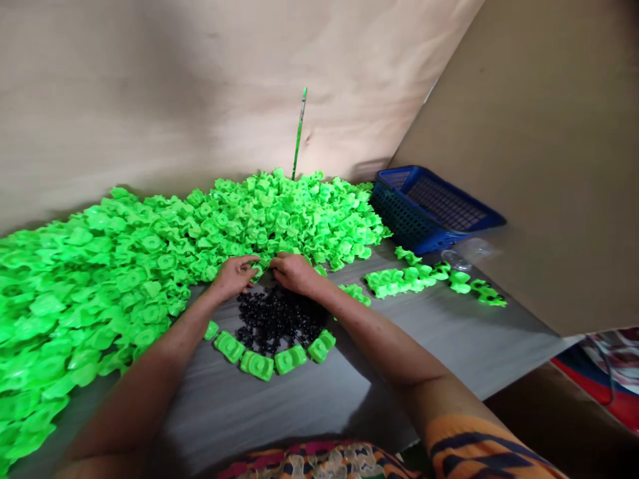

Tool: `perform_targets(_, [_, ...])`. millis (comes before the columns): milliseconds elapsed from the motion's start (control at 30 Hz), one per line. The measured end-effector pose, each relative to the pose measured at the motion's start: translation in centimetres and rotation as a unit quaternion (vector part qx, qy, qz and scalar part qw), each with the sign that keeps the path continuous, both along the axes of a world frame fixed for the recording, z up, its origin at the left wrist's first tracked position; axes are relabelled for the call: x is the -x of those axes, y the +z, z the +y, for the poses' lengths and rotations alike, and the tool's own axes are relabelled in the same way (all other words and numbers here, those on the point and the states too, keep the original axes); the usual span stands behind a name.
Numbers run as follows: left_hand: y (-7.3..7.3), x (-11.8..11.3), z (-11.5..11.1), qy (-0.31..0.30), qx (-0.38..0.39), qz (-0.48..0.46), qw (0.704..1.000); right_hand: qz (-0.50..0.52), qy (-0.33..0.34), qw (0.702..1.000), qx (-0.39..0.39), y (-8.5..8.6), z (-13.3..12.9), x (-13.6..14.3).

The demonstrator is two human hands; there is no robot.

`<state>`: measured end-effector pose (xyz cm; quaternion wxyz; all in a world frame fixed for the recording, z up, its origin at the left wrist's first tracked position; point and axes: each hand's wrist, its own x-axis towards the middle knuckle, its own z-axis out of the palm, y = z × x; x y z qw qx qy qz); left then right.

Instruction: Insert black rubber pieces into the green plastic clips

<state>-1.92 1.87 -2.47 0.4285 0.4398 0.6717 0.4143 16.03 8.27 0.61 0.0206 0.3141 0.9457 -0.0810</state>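
Both my hands meet at the front edge of a big heap of bright green plastic pieces (pixel 279 213). Between the thumb and fingers of my left hand (pixel 233 277) is a green plastic piece (pixel 258 269). My right hand (pixel 294 273) is closed right beside that piece, its fingertips pinched together; what they hold, if anything, is hidden. Just below the hands lies a pile of small black parts (pixel 282 319). Around the near side of that pile, several car-shaped green pieces (pixel 257 364) form a curved row.
At the back right stands a blue plastic basket (pixel 424 233). Joined-looking green pieces (pixel 399 281) line the table (pixel 429 332) in front of it, near a clear plastic item (pixel 456 259). A green-stained stick (pixel 299 133) rises from the heap against the board wall (pixel 200 86).
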Motion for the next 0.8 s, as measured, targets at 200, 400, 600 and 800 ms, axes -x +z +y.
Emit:
perform_targets(200, [-0.3, 0.9, -0.2, -0.059, -0.016, 0.052, 0.997, 0.014, 0.011, 1.0, 0.003, -0.4, 0.3, 0.0])
perform_targets(400, [-1.5, 1.7, 0.1, -0.106, -0.057, 0.13, 0.984, 0.015, 0.02, 1.0, 0.006, -0.5, 0.3, -0.1])
perform_targets(600, [-1.8, 1.9, 0.2, -0.12, -0.066, 0.146, 0.98, -0.002, 0.021, 1.0, 0.0, -0.3, 0.2, -0.1])
perform_targets(800, [-2.2, 2.0, 0.4, -0.119, -0.075, 0.167, 0.976, -0.006, 0.021, 1.0, -0.007, -0.4, 0.2, 0.0])
